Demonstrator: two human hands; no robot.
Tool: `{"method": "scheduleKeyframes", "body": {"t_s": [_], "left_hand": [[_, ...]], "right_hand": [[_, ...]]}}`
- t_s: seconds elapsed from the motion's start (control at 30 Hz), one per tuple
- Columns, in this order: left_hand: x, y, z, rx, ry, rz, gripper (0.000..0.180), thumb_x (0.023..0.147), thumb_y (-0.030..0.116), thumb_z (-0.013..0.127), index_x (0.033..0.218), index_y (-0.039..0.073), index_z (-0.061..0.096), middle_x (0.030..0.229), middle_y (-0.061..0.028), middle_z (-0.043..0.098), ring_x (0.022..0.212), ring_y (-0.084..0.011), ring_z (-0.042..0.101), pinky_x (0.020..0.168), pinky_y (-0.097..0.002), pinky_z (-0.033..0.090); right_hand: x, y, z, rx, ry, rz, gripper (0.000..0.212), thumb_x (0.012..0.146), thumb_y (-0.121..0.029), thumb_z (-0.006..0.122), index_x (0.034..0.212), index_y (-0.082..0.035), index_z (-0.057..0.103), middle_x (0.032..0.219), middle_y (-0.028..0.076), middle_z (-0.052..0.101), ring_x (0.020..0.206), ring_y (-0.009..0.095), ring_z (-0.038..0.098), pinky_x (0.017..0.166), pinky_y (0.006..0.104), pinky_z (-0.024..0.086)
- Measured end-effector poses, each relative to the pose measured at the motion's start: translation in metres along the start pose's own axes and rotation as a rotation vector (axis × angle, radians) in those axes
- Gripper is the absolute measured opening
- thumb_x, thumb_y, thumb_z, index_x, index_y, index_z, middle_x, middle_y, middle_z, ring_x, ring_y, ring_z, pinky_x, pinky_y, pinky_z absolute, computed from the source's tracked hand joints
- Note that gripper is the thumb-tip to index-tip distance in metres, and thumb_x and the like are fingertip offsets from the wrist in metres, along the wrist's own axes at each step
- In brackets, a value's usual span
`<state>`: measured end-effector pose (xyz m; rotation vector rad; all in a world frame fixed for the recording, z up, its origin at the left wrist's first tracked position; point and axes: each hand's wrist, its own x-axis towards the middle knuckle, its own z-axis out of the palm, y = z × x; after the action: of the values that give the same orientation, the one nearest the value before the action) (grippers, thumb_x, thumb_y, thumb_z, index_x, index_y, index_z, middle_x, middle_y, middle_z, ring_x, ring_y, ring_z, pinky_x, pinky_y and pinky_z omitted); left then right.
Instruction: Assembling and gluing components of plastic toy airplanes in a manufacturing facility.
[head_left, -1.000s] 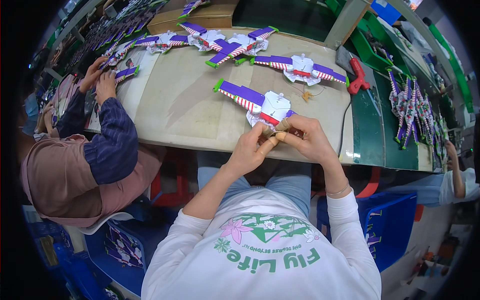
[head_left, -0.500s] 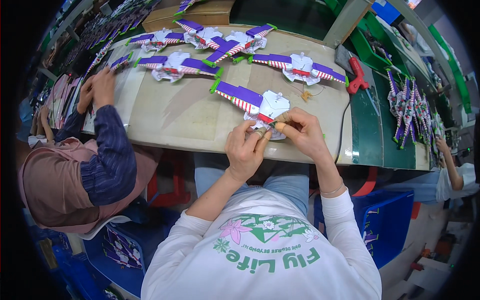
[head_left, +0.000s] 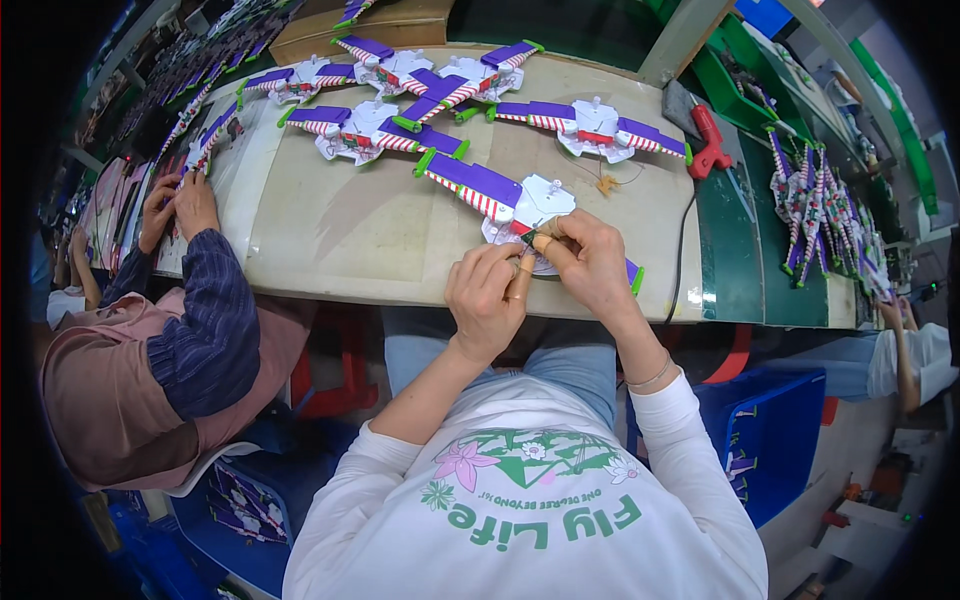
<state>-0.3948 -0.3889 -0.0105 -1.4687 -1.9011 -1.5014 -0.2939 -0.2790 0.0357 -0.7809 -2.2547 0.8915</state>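
Note:
A toy wing pack (head_left: pixel 478 180) lies at the table's near edge, with purple wings, red-and-white striped edges, green tips and a white middle. Both my hands meet at the red section of its middle. My left hand (head_left: pixel 486 292) is closed in a pinch there, tan covers on some fingertips. My right hand (head_left: pixel 590 262) pinches from the other side, thumb and forefinger beside a small dark green part (head_left: pixel 529 237). What exactly each hand grips is hidden between the fingertips. Beneath my right hand, the toy's other wing tip (head_left: pixel 637 278) shows.
More wing packs (head_left: pixel 598 128) lie across the far table (head_left: pixel 400 240). A red glue gun (head_left: pixel 708 145) rests at right, its dark cable (head_left: pixel 684 250) running to the near edge. At left, a co-worker's hands (head_left: pixel 185 210) hold another wing pack. Blue bins (head_left: pixel 775 440) stand below.
My right hand has shifted slightly left and its fingers curl closer; the toy's right wing tip shows more. The co-worker's hands have come lower with a wing pack. Another pack behind has shifted right.

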Motion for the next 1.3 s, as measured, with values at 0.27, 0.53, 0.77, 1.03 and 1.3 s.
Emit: {"method": "scheduleKeyframes", "body": {"t_s": [0.27, 0.53, 0.77, 1.03, 1.3], "left_hand": [[-0.001, 0.001, -0.006, -0.008, -0.060, 0.001, 0.016, 0.072, 0.000, 0.074, 0.076, 0.002, 0.059, 0.094, -0.0077, 0.069, 0.087, -0.0274, 0.063, 0.071, -0.0366, 0.048], [0.003, -0.007, -0.021, -0.105, -0.220, 0.049, 0.013, 0.073, 0.006, 0.073, 0.075, 0.003, 0.060, 0.098, -0.0096, 0.069, 0.090, -0.0274, 0.062, 0.074, -0.0358, 0.047], [0.076, -0.053, -0.054, -0.174, -0.358, 0.087, 0.031, 0.074, 0.014, 0.077, 0.097, 0.003, 0.059, 0.126, -0.0148, 0.060, 0.114, -0.0310, 0.057, 0.099, -0.0410, 0.039], [0.093, -0.086, -0.052, 0.199, -0.798, 0.331, 0.066, 0.071, 0.056, 0.072, 0.116, 0.011, 0.059, 0.094, -0.0124, 0.055, 0.095, -0.0336, 0.058, 0.081, -0.0439, 0.046], [0.117, -0.090, -0.046, -0.385, -0.531, -0.072, 0.060, 0.079, 0.034, 0.077, 0.126, 0.002, 0.057, 0.112, -0.0165, 0.062, 0.104, -0.0292, 0.061, 0.091, -0.0351, 0.046]], "right_hand": [[0.001, -0.011, 0.003, -0.250, 0.021, -0.138, 0.008, 0.073, -0.007, 0.069, 0.076, -0.001, 0.065, 0.073, 0.013, 0.059, 0.071, 0.031, 0.060, 0.060, 0.0418, 0.047], [0.011, -0.030, 0.011, -0.549, -0.113, -0.233, 0.007, 0.068, -0.004, 0.067, 0.073, 0.000, 0.063, 0.074, 0.015, 0.060, 0.076, 0.031, 0.062, 0.066, 0.0411, 0.050], [0.025, -0.024, 0.002, -0.542, -0.227, -0.385, 0.004, 0.070, -0.004, 0.063, 0.072, 0.000, 0.061, 0.073, 0.014, 0.058, 0.077, 0.034, 0.061, 0.066, 0.0438, 0.049], [0.062, 0.019, -0.079, 0.170, -0.297, -0.184, 0.034, 0.080, -0.007, 0.070, 0.113, -0.001, 0.064, 0.095, 0.006, 0.067, 0.086, 0.013, 0.061, 0.077, 0.0277, 0.049], [0.113, 0.134, -0.110, -0.889, -0.161, -0.206, 0.063, 0.069, 0.003, 0.064, 0.130, -0.001, 0.046, 0.106, 0.023, 0.057, 0.106, 0.040, 0.052, 0.092, 0.0470, 0.041]]}}
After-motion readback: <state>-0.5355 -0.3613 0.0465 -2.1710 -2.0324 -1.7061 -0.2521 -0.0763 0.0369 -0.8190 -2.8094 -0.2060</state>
